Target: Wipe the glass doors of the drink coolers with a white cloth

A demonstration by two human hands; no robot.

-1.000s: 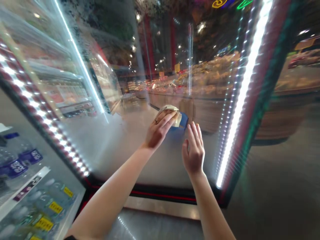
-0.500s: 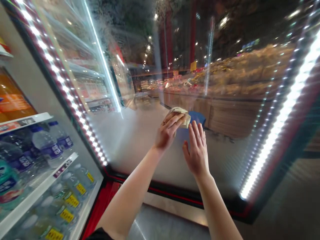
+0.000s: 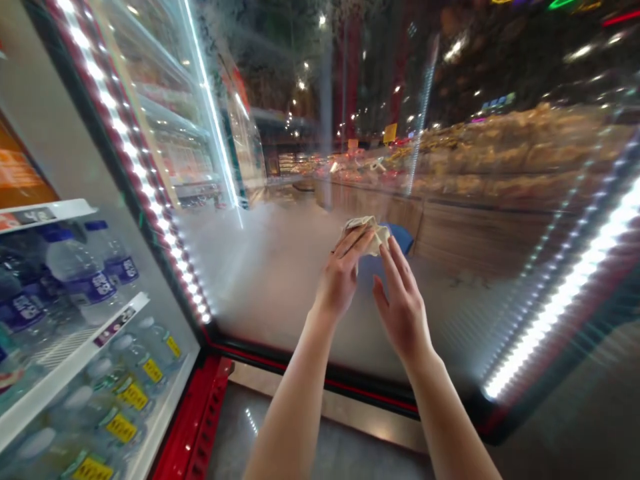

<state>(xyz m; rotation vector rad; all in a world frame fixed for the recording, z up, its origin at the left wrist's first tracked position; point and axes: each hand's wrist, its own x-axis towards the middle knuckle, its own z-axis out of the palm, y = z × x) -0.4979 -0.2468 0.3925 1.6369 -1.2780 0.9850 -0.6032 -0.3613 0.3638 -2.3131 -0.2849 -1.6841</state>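
A crumpled pale cloth [image 3: 381, 240] lies against the fogged glass door [image 3: 280, 280]. My left hand [image 3: 343, 277] is over the cloth, its fingers holding it to the pane. To its right, my right hand [image 3: 400, 290] has its fingers stretched out, fingertips at the cloth's right edge; whether they press the glass cannot be made out. A blue shape [image 3: 401, 239] shows just behind the cloth, partly hidden by the right fingers.
Bright LED strips [image 3: 133, 170] line the door's sides. At left, fridge shelves [image 3: 75, 357] hold several bottles with purple labels [image 3: 90, 287] and yellow-tagged bottles [image 3: 120, 427]. A red lower frame [image 3: 193, 417] borders the fridge. Through the glass, stacked goods [image 3: 505, 150] appear blurred.
My right hand has come up to the cloth's edge, closing the gap between the hands. The cloth and left hand have shifted slightly right. The view has tilted a little.
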